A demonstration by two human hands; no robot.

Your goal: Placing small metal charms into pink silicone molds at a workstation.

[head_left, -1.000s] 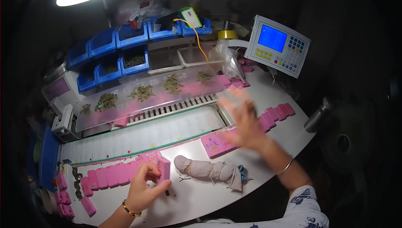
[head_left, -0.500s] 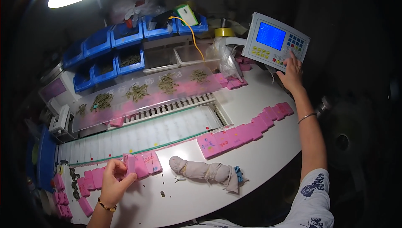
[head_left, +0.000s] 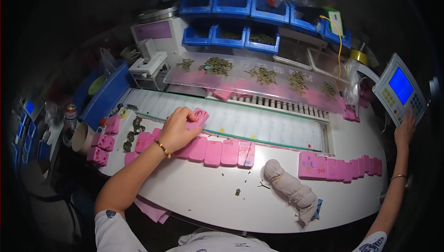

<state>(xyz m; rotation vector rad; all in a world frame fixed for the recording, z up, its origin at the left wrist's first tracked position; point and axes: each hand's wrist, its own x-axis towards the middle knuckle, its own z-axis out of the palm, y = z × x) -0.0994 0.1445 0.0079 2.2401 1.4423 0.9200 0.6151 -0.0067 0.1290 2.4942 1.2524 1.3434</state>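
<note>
My left hand (head_left: 178, 129) grips a pink rubber mould block (head_left: 199, 117) between thumb and fingers, just over the near edge of the pale conveyor belt (head_left: 273, 129). A round mark shows on the block's face. Below this hand runs a row of similar pink blocks (head_left: 212, 152), some with handwriting. Far to the right, my right hand (head_left: 405, 129) reaches up to the keypad of a grey control panel (head_left: 401, 90) with a lit blue screen. Its fingers are extended against the lower keys and hold nothing.
A rolled grey cloth (head_left: 289, 187) lies near the table's front. Another row of pink blocks (head_left: 337, 169) stands at right. Behind the belt, a clear shelf (head_left: 231, 78) carries small greenish piles below blue bins (head_left: 231, 4). Dark green pieces (head_left: 133, 132) lie at left.
The view has swung left, so things sit further right in it. My left hand has carried the pink block from the row to over the belt's edge. My right hand stays at the keypad.
</note>
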